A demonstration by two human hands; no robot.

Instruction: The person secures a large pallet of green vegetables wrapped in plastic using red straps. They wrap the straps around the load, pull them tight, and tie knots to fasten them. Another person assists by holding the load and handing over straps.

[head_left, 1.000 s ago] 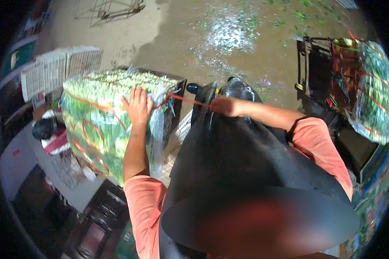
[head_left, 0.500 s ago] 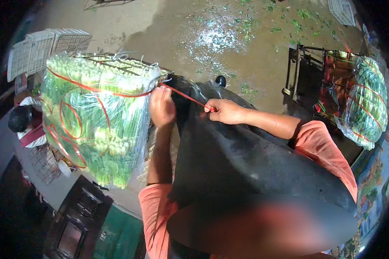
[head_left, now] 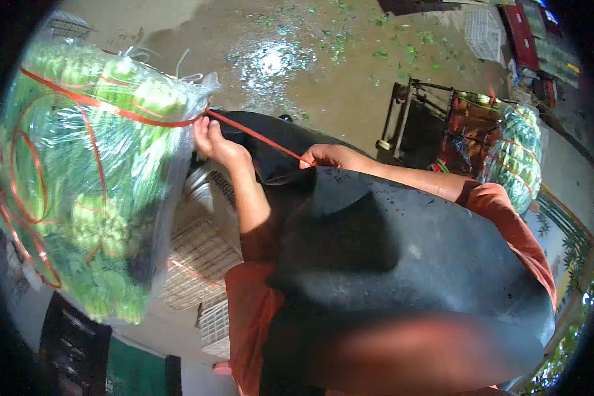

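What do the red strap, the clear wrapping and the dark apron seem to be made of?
Red strap: probably plastic, faintly shiny; flat like ribbon. Clear wrapping: likely thin plastic film, glossy; see-through with bright creases. Dark apron: perhaps rubber or coated cloth; patchy sheen.

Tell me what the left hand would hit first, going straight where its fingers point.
The left hand would probably meet the red strap at its fingertips first, then perhaps the plastic-wrapped greens; exact depth is unclear.
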